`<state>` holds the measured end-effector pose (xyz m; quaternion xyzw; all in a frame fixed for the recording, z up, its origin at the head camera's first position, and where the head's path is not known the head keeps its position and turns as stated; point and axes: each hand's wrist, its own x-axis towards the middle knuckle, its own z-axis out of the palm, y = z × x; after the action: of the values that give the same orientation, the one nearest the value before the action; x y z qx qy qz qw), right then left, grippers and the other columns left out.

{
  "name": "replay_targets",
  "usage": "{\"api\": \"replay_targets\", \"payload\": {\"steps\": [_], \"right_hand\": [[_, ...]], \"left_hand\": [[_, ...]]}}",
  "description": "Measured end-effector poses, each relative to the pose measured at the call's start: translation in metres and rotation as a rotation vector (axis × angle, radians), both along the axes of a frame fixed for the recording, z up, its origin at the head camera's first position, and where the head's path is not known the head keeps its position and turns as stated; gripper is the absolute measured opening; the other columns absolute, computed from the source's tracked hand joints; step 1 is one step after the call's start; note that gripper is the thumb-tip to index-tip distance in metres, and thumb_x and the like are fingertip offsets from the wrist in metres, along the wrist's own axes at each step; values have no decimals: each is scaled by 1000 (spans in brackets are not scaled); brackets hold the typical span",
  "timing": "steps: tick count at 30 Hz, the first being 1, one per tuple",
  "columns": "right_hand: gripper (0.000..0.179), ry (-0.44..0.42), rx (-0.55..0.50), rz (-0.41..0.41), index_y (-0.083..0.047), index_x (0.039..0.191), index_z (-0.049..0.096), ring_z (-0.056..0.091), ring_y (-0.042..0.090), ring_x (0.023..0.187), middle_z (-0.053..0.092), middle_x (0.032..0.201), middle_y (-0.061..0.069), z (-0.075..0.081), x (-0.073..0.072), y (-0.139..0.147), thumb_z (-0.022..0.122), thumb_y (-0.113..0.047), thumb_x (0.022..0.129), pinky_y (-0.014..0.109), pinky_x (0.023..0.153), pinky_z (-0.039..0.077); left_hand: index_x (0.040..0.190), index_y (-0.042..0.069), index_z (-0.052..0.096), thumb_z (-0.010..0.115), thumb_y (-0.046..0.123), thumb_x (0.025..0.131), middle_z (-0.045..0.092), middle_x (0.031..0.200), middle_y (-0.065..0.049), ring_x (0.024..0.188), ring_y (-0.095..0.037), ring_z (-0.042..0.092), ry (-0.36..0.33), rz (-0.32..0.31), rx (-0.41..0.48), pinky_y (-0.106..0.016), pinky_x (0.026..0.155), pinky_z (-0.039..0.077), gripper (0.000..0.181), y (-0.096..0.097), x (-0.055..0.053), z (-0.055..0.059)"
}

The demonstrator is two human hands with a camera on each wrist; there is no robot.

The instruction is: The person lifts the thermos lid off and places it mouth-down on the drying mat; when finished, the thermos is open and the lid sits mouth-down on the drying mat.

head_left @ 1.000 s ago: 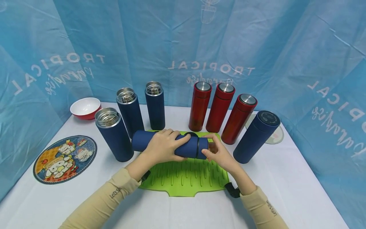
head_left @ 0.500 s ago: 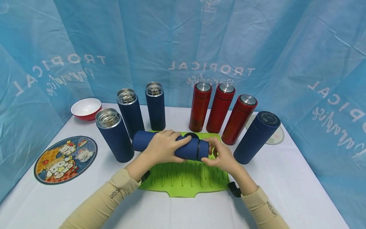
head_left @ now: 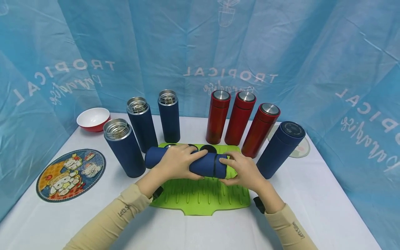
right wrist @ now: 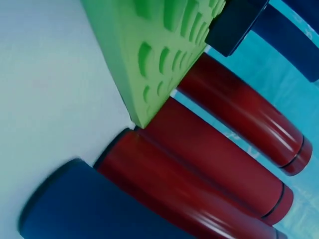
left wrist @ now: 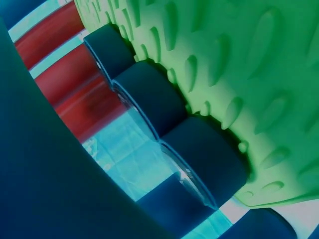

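A green mat lay beneath a blue bottle held sideways. The left hand gripped its body, the right hand its cap, at the right end. A slack hold could have dropped it onto the dark lids along the mat's far edge.

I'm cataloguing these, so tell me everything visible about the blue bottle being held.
The bottle is a matte dark blue cylinder, held sideways over the mat. A dark band sets off its cap, which looks fitted, at the right end. The left grip wraps its middle; the right grip holds the cap. Whether it touches the mat is unclear.
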<state>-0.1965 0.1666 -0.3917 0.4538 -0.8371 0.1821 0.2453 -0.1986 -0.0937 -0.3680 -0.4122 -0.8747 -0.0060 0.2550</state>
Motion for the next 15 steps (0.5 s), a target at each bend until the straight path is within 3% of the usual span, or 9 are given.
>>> {"api": "replay_targets", "payload": {"steps": [7, 10, 12, 15], "right_hand": [[72, 135, 68, 24, -19, 114, 52, 61, 27, 86, 56, 109, 16, 2, -1, -1, 89, -30, 54, 35, 64, 54], [61, 182, 99, 16, -20, 108, 57, 61, 28, 90, 56, 111, 17, 2, -1, -2, 88, -28, 56, 36, 63, 54], [46, 194, 124, 4, -21, 103, 61, 61, 30, 89, 58, 112, 18, 1, -1, -2, 83, -24, 63, 36, 62, 54], [38, 19, 100, -101, -16, 111, 62, 60, 23, 84, 62, 108, 13, 1, 4, -4, 72, -27, 77, 34, 63, 52]], "left_hand": [[125, 21, 58, 69, 67, 63, 66, 102, -7, 85, -22, 64, -53, 8, 18, -35, 63, 53, 79, -2, -1, 0], [126, 21, 58, 70, 67, 62, 66, 102, -7, 85, -21, 64, -71, 18, 20, -34, 62, 52, 79, -2, -2, 0], [126, 21, 58, 69, 67, 62, 66, 103, -7, 85, -21, 64, -83, 29, 15, -33, 62, 52, 80, -2, -1, 1], [127, 22, 57, 68, 67, 63, 66, 103, -6, 85, -20, 64, -106, 43, 11, -33, 61, 52, 80, -2, 0, 2]]}}
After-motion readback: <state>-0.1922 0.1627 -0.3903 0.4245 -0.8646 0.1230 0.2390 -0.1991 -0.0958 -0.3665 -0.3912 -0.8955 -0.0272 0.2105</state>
